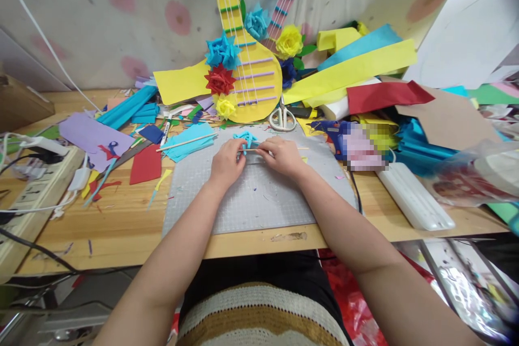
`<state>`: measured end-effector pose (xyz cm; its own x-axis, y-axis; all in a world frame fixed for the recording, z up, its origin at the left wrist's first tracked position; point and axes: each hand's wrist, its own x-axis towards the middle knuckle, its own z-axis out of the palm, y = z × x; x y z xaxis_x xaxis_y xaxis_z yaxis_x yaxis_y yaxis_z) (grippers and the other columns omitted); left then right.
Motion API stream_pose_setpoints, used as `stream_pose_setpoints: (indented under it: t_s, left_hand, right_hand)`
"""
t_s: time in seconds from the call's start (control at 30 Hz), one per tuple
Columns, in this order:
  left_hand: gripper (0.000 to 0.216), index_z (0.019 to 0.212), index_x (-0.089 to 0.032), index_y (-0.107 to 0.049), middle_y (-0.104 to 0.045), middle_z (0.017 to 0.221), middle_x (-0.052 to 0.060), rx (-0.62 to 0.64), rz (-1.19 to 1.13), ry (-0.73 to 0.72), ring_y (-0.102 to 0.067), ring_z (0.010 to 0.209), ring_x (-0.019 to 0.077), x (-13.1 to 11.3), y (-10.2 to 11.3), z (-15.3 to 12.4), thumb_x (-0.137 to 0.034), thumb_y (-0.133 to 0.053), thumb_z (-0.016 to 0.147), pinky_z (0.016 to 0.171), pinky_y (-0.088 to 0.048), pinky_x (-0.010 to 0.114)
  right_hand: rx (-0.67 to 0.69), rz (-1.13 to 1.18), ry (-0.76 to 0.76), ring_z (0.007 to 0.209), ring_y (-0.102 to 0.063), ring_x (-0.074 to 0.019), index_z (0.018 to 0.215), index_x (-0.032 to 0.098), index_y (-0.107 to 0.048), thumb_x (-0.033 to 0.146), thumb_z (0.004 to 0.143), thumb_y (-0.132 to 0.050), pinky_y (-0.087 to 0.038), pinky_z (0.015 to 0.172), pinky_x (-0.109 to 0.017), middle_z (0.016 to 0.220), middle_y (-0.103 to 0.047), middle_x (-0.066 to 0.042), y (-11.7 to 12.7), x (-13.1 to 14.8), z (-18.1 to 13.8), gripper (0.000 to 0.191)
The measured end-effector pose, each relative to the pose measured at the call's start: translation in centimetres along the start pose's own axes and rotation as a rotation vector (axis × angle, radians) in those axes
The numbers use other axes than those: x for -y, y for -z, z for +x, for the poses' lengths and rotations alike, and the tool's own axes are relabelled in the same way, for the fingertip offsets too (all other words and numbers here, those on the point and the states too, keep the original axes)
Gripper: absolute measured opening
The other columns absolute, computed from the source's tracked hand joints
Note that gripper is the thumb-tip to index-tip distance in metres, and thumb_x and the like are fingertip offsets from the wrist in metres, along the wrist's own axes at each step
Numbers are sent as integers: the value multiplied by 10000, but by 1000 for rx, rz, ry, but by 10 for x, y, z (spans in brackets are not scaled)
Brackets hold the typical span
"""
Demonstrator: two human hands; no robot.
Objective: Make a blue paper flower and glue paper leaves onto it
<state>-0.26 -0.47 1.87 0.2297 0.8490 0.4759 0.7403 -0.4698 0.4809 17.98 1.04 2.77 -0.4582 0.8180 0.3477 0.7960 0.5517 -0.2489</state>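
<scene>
Over the grey cutting mat (259, 200), both my hands are closed around a thin wooden stick (252, 150) that lies level between them. My left hand (229, 163) pinches its left end, along with or right beside a piece of light blue crepe paper (244, 136) curled up above the fingers. With thumb and fingers, my right hand (284, 154) grips the stick farther along; its other end sticks out past the knuckles. Exactly how the blue paper meets the stick is hidden by my fingers. Another stick (186, 141) rests on light blue paper sheets (188, 147) to the left.
Behind the mat stands a yellow paper guitar (259, 86) with paper flowers (223, 51). Scissors (283, 118) lie before it. A blue glue gun (330, 132) and a white box-like device (416, 194) are right. Paper scraps and a power strip (44, 194) are left.
</scene>
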Motion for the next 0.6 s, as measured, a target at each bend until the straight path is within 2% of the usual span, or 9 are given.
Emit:
stream_pose_setpoints:
  t_s: [0.27,0.6]
  left_hand:
    - [233,953,-190,-529,-594,891,33,-68,45,36,-553,825,150,-2,0,-1,-102,-479,743,732,-441,266]
    - [150,912,-201,-578,-602,928,31,-83,84,13,-568,848,148,-6,0,-4,-201,-500,784,680,-442,240]
  right_hand:
    - [-29,7,-46,821,-545,-166,853,200,-654,380,874,-425,-302,651,-272,833,-653,-44,2,1,0,292]
    - [-30,28,-84,830,-566,-171,867,201,-650,383,883,-399,-316,654,-270,845,-665,-41,3,11,-2,310]
